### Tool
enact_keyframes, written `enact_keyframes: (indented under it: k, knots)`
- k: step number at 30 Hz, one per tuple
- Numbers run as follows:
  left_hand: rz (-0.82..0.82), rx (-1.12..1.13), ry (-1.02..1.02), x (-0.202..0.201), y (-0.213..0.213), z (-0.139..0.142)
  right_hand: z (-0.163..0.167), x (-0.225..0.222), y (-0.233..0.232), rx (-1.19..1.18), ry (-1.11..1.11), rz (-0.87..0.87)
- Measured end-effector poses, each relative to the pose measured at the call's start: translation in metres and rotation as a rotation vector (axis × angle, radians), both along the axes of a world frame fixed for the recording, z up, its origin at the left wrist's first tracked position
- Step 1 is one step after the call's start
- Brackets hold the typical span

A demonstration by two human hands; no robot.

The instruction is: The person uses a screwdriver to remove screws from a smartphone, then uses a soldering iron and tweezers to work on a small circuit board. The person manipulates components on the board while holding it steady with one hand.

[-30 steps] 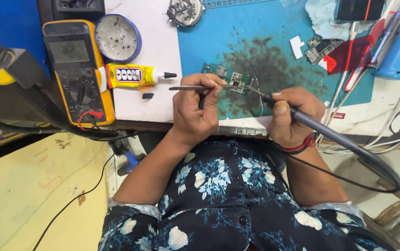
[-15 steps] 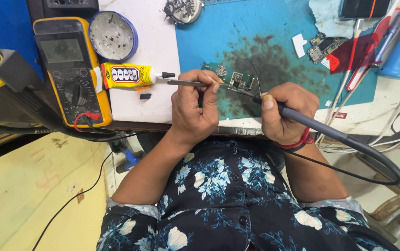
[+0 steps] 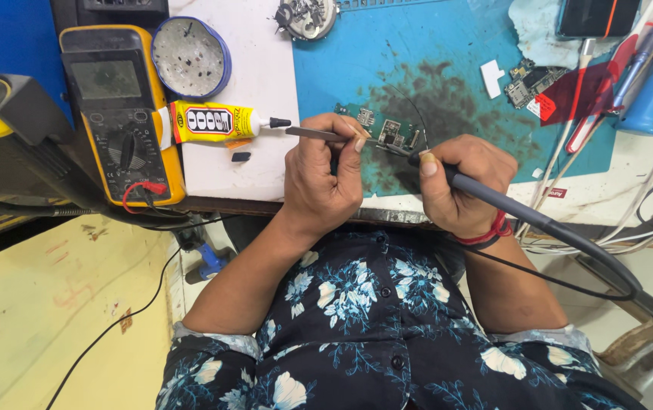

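My left hand (image 3: 323,176) pinches metal tweezers (image 3: 319,134) whose tips reach toward a small green circuit board (image 3: 383,130) on the stained blue work mat (image 3: 417,61). My right hand (image 3: 459,182) grips a black soldering iron handle (image 3: 493,199); its tip sits at the board's near right edge. A thick black cable (image 3: 600,258) runs from the handle off to the right. Both hands rest at the table's front edge, close together over the board.
A yellow multimeter (image 3: 118,106) with a red lead lies at left, beside a yellow glue tube (image 3: 212,121) and a round blue tin (image 3: 188,57) on a white board. Red-handled tools (image 3: 600,83), a blue tool and small circuit parts lie at the right.
The view has shifted slightly. My hands have stayed over the circuit board, with the tweezers and iron tip kept at it.
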State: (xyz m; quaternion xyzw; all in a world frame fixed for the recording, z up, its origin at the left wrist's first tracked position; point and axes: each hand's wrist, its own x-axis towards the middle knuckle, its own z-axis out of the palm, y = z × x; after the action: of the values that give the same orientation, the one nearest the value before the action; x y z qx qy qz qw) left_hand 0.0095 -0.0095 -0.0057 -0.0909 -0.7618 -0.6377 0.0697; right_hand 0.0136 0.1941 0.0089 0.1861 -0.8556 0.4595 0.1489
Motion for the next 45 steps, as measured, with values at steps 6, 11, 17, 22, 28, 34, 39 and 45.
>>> enact_keyframes:
  k: [6, 11, 17, 22, 28, 34, 39, 45]
  knots:
    - [0.021, 0.036, -0.046, 0.0002, -0.0021, -0.0005, 0.0009, 0.0010, -0.0016, -0.017, 0.000, 0.001]
    - [0.037, 0.031, -0.028, -0.0005, -0.0006, -0.0001, 0.0011, 0.0004, -0.0011, -0.009, 0.001, 0.001]
    - [0.033, 0.032, -0.035, -0.0009, -0.0006, -0.0019, 0.0002, 0.0006, -0.0008, -0.001, -0.005, 0.004]
    - [0.035, 0.033, -0.042, 0.0005, -0.0014, -0.0008, 0.0033, 0.0009, -0.0021, 0.020, -0.023, 0.007]
    - [0.039, 0.031, -0.027, -0.0002, -0.0016, -0.0019, 0.0054, 0.0010, -0.0021, 0.024, -0.042, 0.016]
    - [0.035, 0.042, -0.035, 0.0016, -0.0026, -0.0050, 0.0032, 0.0022, -0.0016, 0.038, -0.030, 0.028]
    - [0.037, 0.054, -0.033, 0.0008, -0.0021, -0.0051, 0.0041, 0.0020, -0.0008, 0.055, -0.040, 0.025]
    - [0.025, 0.030, -0.023, 0.0005, -0.0035, -0.0052, 0.0035, 0.0027, -0.0009, 0.053, -0.045, 0.027]
